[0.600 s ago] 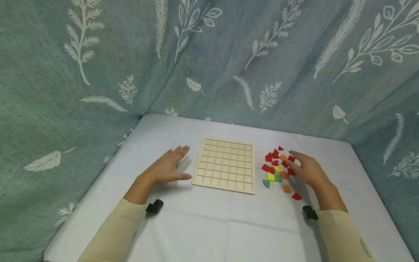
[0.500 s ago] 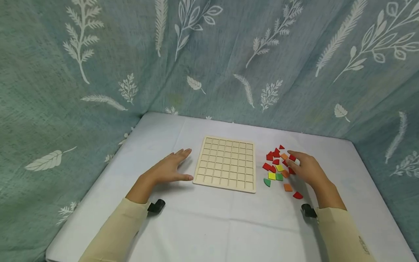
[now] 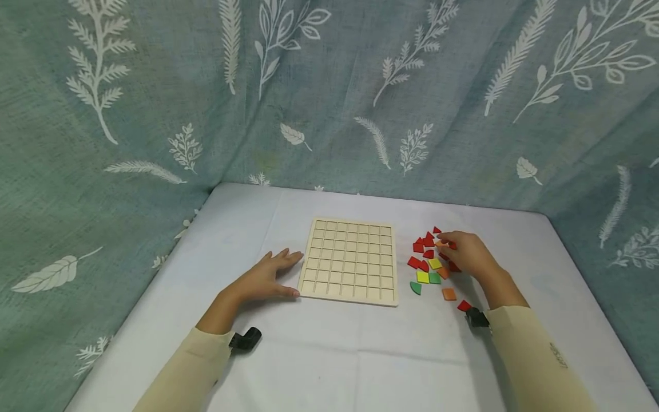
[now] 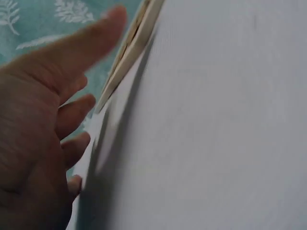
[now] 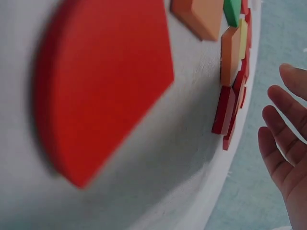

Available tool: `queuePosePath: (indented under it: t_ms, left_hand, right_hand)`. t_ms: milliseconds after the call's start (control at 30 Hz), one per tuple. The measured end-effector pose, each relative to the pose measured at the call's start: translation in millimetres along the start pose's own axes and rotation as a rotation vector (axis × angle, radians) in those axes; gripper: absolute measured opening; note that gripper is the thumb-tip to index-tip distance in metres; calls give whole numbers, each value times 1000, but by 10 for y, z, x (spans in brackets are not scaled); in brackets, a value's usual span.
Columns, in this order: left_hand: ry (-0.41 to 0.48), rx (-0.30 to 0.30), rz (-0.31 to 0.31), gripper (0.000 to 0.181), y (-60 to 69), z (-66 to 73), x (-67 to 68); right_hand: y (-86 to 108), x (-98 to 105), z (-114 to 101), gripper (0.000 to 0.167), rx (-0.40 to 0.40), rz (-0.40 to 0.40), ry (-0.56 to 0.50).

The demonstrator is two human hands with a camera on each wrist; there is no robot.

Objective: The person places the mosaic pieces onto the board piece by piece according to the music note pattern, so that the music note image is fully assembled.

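A pale wooden board [image 3: 347,263] with a grid of square recesses lies flat on the table. At its left edge is my left hand [image 3: 265,277], fingers spread and thumb by the near-left corner; whether it touches cannot be told. The left wrist view shows the board's side [image 4: 129,57] beyond the thumb. My right hand [image 3: 471,254] hovers over the far right of a scatter of flat coloured pieces, its fingertips near an orange piece [image 3: 441,244] and partly hiding red ones. In the right wrist view its fingers [image 5: 276,122] are loosely extended, holding nothing visible.
Left of the right hand lie a yellow square [image 3: 423,277], a green square [image 3: 435,278] and a green quarter circle [image 3: 415,288]. An orange square [image 3: 449,294] and a red rounded piece [image 3: 464,306] lie nearer. Patterned curtain [image 3: 329,114] surrounds the white table [image 3: 309,366].
My right hand has shifted left and a little farther over the pieces. The left fingers have come nearer the board's left edge. The head view has turned slightly.
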State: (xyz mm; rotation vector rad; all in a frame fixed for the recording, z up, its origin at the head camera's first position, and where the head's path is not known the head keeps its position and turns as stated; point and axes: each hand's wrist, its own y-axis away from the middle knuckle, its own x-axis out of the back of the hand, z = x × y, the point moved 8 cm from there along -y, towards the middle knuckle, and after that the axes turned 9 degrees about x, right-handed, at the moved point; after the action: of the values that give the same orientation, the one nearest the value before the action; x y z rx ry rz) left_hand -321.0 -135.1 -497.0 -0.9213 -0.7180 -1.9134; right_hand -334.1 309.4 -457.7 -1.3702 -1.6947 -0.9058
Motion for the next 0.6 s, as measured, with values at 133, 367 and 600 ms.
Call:
queuePosePath:
  t_ms: [133, 367, 600]
  left_hand:
    - [8, -59, 39, 100, -8, -4, -60]
    - [-63, -68, 53, 91, 50, 17, -153]
    - [-101, -107, 71, 87, 38, 73, -136]
  right_hand:
    - [-101, -18, 6, 43, -7, -11, -1]
    - [-250, -88, -5, 34, 50, -46, 21]
    - [-351, -148, 22, 37, 47, -90, 54]
